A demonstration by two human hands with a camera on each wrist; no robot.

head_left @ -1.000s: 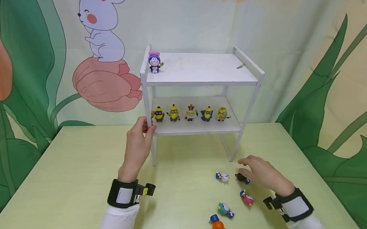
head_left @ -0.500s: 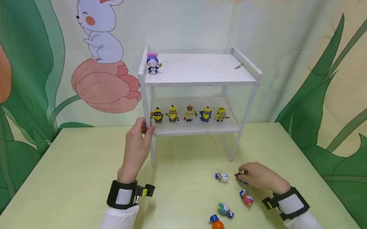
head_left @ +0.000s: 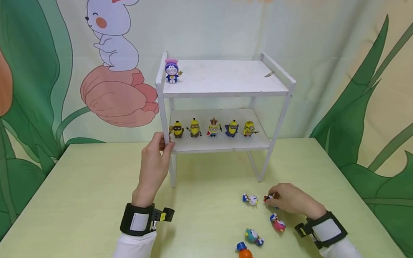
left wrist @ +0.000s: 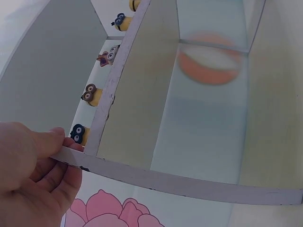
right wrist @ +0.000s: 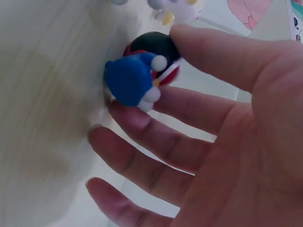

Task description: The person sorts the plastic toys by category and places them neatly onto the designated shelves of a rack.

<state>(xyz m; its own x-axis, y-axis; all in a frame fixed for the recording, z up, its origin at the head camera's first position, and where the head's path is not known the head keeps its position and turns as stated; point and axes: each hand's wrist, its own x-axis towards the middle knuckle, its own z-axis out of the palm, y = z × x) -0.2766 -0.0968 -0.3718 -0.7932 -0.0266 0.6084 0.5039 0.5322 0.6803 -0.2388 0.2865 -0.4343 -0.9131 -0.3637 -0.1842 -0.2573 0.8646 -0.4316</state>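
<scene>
My left hand (head_left: pixel 155 157) grips the left front post of a white two-tier shelf (head_left: pixel 225 94), thumb and fingers around it beside the lower board. On the table at the right, my right hand (head_left: pixel 293 198) pinches a small figurine (right wrist: pixel 130 78) with a black head, red trim and blue body between thumb and fingers; in the head view the hand covers much of it. Left of that lies a white and blue figurine (head_left: pixel 250 200). Nearer me lie a pink figurine (head_left: pixel 277 223), a teal figurine (head_left: pixel 253 236) and an orange figurine (head_left: pixel 246 257) with a blue hat.
A purple-hooded cat figurine (head_left: pixel 172 71) stands at the left end of the upper board. Several yellow Minion figurines (head_left: pixel 194 127) stand in a row on the lower board. A printed curtain (head_left: pixel 211 25) hangs behind the table (head_left: pixel 85 200).
My right hand has come down onto the black-headed figurine and closed its thumb and fingers on it. The left hand keeps its grip on the shelf post.
</scene>
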